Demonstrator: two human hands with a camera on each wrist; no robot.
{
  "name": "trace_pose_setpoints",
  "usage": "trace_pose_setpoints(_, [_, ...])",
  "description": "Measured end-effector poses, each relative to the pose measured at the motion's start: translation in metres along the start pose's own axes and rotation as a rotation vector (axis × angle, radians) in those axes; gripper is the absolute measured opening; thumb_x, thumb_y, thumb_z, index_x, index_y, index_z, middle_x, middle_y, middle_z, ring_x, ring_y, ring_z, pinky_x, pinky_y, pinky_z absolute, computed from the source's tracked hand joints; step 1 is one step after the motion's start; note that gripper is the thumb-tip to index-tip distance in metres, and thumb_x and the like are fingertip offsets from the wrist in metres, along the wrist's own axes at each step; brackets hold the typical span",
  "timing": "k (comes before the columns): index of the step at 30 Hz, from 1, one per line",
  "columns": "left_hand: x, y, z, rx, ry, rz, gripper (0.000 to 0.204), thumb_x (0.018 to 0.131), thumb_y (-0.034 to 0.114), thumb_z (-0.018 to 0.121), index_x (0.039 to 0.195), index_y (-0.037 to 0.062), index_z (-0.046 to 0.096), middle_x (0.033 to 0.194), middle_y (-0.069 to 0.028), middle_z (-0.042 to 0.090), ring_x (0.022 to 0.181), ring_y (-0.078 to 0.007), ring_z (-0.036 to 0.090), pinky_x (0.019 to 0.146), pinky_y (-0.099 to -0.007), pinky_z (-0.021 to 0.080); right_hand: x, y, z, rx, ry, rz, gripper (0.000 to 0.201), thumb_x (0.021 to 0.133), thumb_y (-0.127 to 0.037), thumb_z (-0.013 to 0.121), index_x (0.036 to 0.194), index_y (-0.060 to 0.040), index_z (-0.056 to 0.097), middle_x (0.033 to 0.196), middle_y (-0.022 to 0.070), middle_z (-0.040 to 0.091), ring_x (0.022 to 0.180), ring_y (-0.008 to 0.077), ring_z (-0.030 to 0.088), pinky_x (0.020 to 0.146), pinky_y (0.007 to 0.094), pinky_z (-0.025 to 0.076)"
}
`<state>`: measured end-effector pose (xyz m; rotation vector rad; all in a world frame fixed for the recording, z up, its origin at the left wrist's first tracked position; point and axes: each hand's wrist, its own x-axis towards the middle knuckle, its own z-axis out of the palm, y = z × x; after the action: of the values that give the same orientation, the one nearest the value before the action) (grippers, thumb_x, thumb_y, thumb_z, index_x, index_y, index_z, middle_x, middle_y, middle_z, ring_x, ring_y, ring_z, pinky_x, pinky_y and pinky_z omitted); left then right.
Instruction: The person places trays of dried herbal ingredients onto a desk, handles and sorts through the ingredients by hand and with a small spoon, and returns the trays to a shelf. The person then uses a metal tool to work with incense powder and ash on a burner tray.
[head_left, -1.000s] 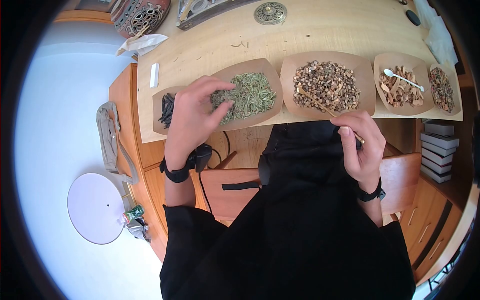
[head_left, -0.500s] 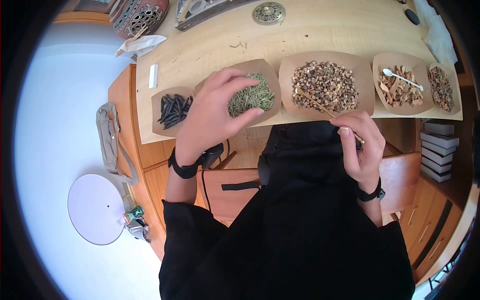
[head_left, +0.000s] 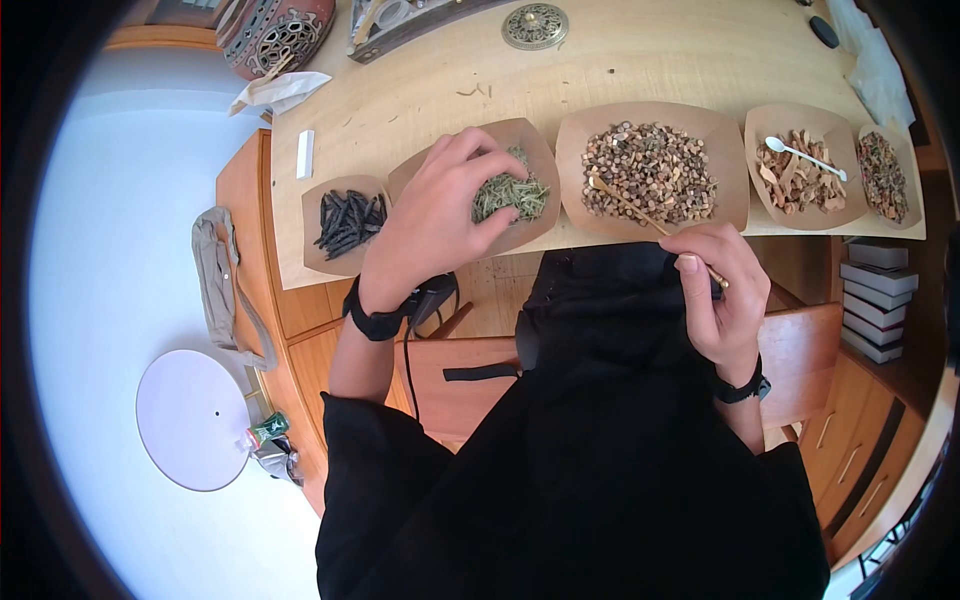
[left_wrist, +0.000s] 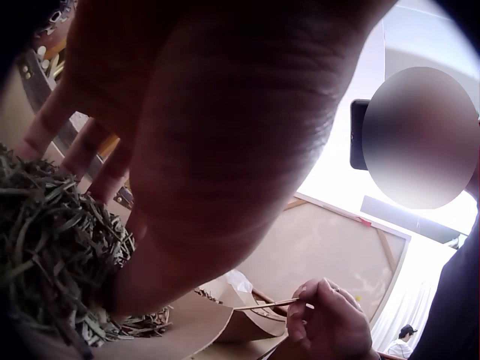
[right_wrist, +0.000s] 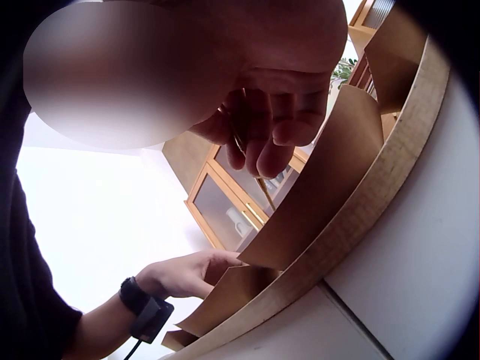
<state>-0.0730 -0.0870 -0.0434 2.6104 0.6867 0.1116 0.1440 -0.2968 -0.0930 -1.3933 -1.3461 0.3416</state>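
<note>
In the head view my left hand (head_left: 435, 215) reaches into a brown paper tray of dried green herb (head_left: 525, 200). Its fingers and thumb curl around a clump from both sides. The left wrist view has the thumb sunk in the herb (left_wrist: 56, 247) and fingertips along the far side of the heap. My right hand (head_left: 725, 285) pinches a thin brass-coloured scoop (head_left: 632, 203) whose tip lies over chopped brown pieces (head_left: 650, 165) in the middle tray. The same stick (left_wrist: 266, 304) shows between the fingers of the right hand in the left wrist view.
Dark dried pods (head_left: 350, 222) fill the leftmost tray. To the right, pale slices (head_left: 800, 190) hold a white spoon (head_left: 805, 158) on top, beside a tray of mixed bits (head_left: 883, 180). A pierced metal lid (head_left: 535, 27), a wooden box (head_left: 400, 25) and a white block (head_left: 305, 153) stand farther back.
My left hand has moved right, away from the dark pods, down into the green herb, and its fingers have drawn in around a clump. The right hand and scoop have stayed put.
</note>
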Motion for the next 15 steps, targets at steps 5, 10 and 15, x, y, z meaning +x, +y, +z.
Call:
trace_pose_setpoints(5, [0.0038,-0.0054,-0.004,-0.087,-0.024,0.001,0.031,0.077,0.005,0.081,0.107,0.0058,0.072,0.105,-0.0096,0.065,0.102,-0.0312,0.062,0.091,-0.0389,0.049,-0.0003,0.0006,-0.0006,-0.005,0.001,-0.006,0.012,0.093,0.005,0.065,0.103,0.0022,0.072,0.096,0.0161,0.071,0.083,0.0264,0.071,0.071,0.0323,0.056])
trace_pose_setpoints(10, [0.0034,-0.0066,-0.0059,-0.202,-0.007,-0.085,0.026,0.077,0.003,0.081,0.102,0.0034,0.073,0.097,-0.0088,0.069,0.088,-0.0262,0.065,0.078,-0.0335,0.05,-0.0002,0.0011,0.0,-0.011,0.003,-0.009,0.012,0.093,0.005,0.065,0.103,0.0022,0.072,0.096,0.0163,0.072,0.083,0.0269,0.071,0.072,0.0324,0.056])
trace_pose_setpoints(15, [-0.0021,-0.0082,-0.0051,-0.226,0.074,-0.094,0.023,0.08,0.002,0.08,0.102,0.0042,0.074,0.098,-0.0052,0.071,0.087,-0.0179,0.065,0.074,-0.0292,0.048,-0.0003,-0.0001,0.0002,0.001,-0.001,0.017,0.013,0.093,0.005,0.065,0.103,0.0021,0.072,0.096,0.0164,0.072,0.083,0.0276,0.071,0.073,0.0332,0.056])
